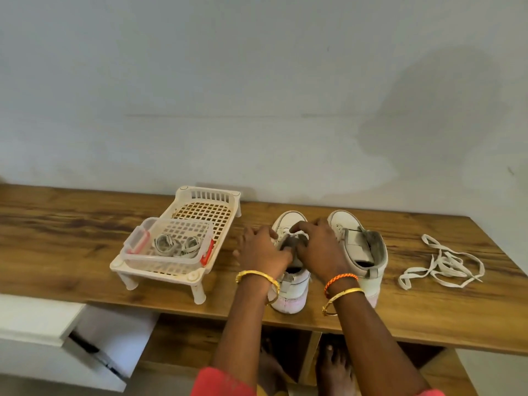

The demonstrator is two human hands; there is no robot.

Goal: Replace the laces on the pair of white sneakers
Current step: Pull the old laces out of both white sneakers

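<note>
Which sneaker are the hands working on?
The left sneaker, nearer the tray: both hands grip its tongue area. The right sneaker stands untouched beside it.

Both hands, left (261, 250) and right (320, 247), grip left sneaker (291, 292) tongue; loose lace (441, 264) right.

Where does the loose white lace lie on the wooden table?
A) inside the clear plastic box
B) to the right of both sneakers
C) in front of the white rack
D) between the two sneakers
B: the loose white lace lies in a tangle on the bare table, right of the right sneaker and apart from it.
</note>
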